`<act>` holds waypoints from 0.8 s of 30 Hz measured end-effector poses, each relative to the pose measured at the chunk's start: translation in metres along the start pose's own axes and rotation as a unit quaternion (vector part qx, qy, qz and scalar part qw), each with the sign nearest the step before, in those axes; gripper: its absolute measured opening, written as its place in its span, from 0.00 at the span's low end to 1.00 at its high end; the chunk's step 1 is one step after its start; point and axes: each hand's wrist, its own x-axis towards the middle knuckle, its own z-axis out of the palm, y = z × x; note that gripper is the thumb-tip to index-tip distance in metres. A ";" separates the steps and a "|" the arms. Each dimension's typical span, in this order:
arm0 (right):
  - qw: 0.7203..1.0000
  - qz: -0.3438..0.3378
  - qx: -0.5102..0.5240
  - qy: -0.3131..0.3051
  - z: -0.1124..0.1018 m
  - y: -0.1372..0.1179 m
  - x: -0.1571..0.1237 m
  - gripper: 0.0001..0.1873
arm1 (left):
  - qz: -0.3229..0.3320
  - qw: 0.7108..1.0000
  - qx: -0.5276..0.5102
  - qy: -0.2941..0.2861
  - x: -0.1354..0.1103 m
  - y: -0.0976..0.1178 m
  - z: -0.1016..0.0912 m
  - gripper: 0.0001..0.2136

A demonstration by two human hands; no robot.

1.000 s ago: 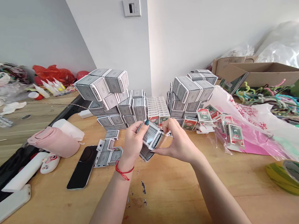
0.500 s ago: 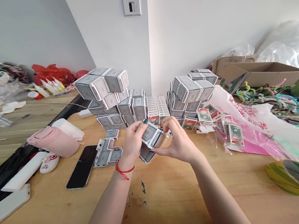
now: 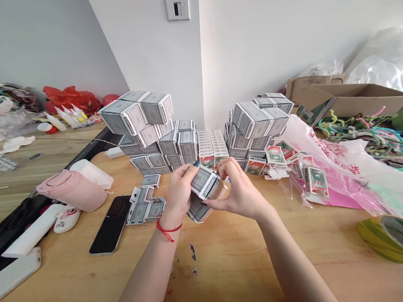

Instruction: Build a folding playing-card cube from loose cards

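Item: grey-backed playing cards (image 3: pixel 206 182), held in a narrow pinch above the table (image 3: pixel 231 265) between left hand (image 3: pixel 179 193) and right hand (image 3: pixel 239 187), ends partly hidden; a second bundle (image 3: pixel 197 212) sits below, half hidden by the left hand.

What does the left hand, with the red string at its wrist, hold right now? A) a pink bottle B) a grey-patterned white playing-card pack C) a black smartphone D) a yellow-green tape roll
B: the left hand grips the grey-patterned white playing-card pack by its side, and the right hand pinches it too.
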 end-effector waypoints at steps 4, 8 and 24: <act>1.000 -0.005 0.013 0.011 0.000 0.001 0.000 0.24 | 0.015 1.000 0.000 0.013 0.002 0.002 -0.003 0.11; 0.999 -0.041 0.006 0.006 0.001 0.001 -0.001 0.28 | 0.016 1.000 0.001 0.020 0.003 0.002 -0.007 0.11; 0.994 -0.087 -0.061 -0.017 0.002 0.002 -0.001 0.22 | -0.026 0.999 -0.033 -0.006 0.001 0.003 -0.004 0.10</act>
